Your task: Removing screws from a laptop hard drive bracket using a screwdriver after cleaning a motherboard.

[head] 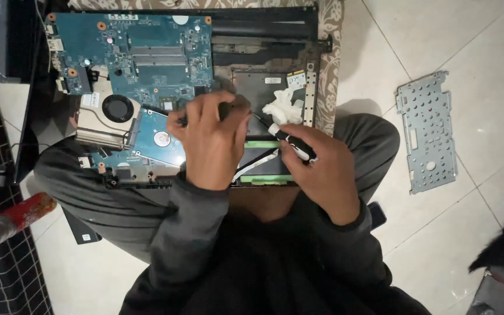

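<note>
The opened laptop chassis [263,87], motherboard [141,58] bared beyond both hands, is already stripped of covers; left hand [211,143] clamps a dark tool, right hand [322,169] grips a screwdriver [284,137] beside it.

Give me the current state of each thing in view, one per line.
Laptop chassis: opened, resting on the person's lap.
Motherboard: exposed, sitting in chassis.
Cooling fan: exposed, beside board.
Hard drive: uncovered, tilted.
Screwdriver: gripped by right hand, tip toward chassis.
Left hand: gripping a dark part.
White wad: lying in chassis.
Metal plate: detached, flat on floor.
</note>
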